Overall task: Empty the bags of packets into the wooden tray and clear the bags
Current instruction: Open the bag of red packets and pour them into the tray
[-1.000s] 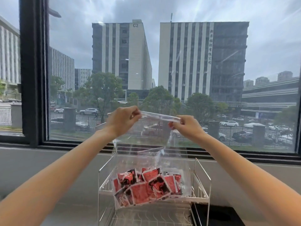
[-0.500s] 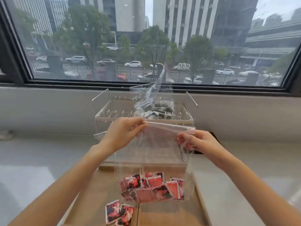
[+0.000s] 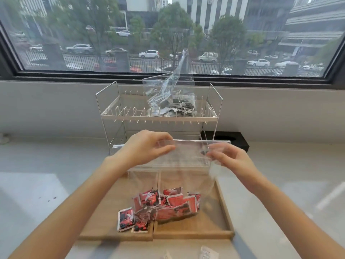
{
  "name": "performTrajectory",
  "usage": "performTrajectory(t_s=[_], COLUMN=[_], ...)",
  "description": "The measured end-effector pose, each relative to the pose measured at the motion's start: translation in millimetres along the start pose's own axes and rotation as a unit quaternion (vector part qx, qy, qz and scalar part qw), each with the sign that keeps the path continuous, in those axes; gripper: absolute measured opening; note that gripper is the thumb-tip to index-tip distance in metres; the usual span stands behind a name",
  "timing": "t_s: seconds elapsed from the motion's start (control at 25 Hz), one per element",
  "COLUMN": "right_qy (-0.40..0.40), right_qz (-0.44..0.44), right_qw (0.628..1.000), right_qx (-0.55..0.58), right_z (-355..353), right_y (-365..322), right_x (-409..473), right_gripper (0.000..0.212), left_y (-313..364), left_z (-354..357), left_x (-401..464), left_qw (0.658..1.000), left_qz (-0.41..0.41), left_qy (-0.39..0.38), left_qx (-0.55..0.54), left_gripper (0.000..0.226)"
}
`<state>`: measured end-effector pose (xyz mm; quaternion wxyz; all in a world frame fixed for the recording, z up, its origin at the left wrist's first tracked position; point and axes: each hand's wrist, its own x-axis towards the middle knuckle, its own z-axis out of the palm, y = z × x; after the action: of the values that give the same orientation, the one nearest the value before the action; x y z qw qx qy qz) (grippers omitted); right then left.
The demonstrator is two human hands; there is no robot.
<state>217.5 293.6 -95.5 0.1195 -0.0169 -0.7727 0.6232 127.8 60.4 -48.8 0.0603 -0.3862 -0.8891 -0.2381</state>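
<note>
A clear plastic bag (image 3: 183,176) hangs over the wooden tray (image 3: 223,204), its bottom full of red packets (image 3: 169,204) resting on the tray. My left hand (image 3: 147,146) pinches the bag's top edge at the left. My right hand (image 3: 228,158) pinches the same edge at the right. Two loose red packets (image 3: 126,218) lie on the tray's left half, beside the bag. A second clear bag (image 3: 171,98) with grey packets stands in the top tier of the white wire rack (image 3: 158,117).
The rack stands behind the tray, against the wall below a wide window. A black block (image 3: 232,143) sits to the right of the rack. White paper scraps (image 3: 208,254) lie on the pale counter in front of the tray.
Both hands lowered the red-packet bag from in front of the window down onto the wooden tray. My view tipped downward, bringing the tray and loose packets into sight.
</note>
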Motion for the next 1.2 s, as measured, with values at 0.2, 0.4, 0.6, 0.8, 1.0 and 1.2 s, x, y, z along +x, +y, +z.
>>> performTrajectory(t_s=[0.2,0.4,0.6,0.8,1.0,1.2], right_qy=[0.033,0.060,0.064,0.066,0.034,0.054], right_qz=[0.010,0.008,0.008,0.047,0.090,0.008], right_qw=[0.999,0.998,0.996,0.995,0.995,0.998], right_qx=[0.004,0.024,0.060,0.063,0.040,-0.045], right_z=[-8.0,-8.1,-9.2,-20.6,-27.2,-28.2], right_y=[12.1,12.5,8.2,10.8,1.1,-53.8], right_x=[3.4,4.1,0.1,-7.3,-4.1,26.4], right_gripper=[0.011,0.018,0.021,0.020,0.035,0.049], left_y=[-25.5,-47.5,-43.3,-49.0,-44.7,-35.9], left_z=[-17.0,-16.5,-3.1,15.8,45.2,45.2], left_x=[-20.4,-38.3,-32.3,-46.0,-55.7,-50.6], left_qw=[0.997,0.985,0.954,0.848,0.867,0.871], left_qz=[-0.052,-0.097,-0.121,-0.171,-0.194,-0.158], left_qy=[-0.047,-0.005,0.075,0.045,0.072,0.085], left_qx=[0.039,-0.142,-0.264,-0.500,-0.454,-0.458], left_gripper=[0.041,0.009,0.009,0.049,0.015,0.016])
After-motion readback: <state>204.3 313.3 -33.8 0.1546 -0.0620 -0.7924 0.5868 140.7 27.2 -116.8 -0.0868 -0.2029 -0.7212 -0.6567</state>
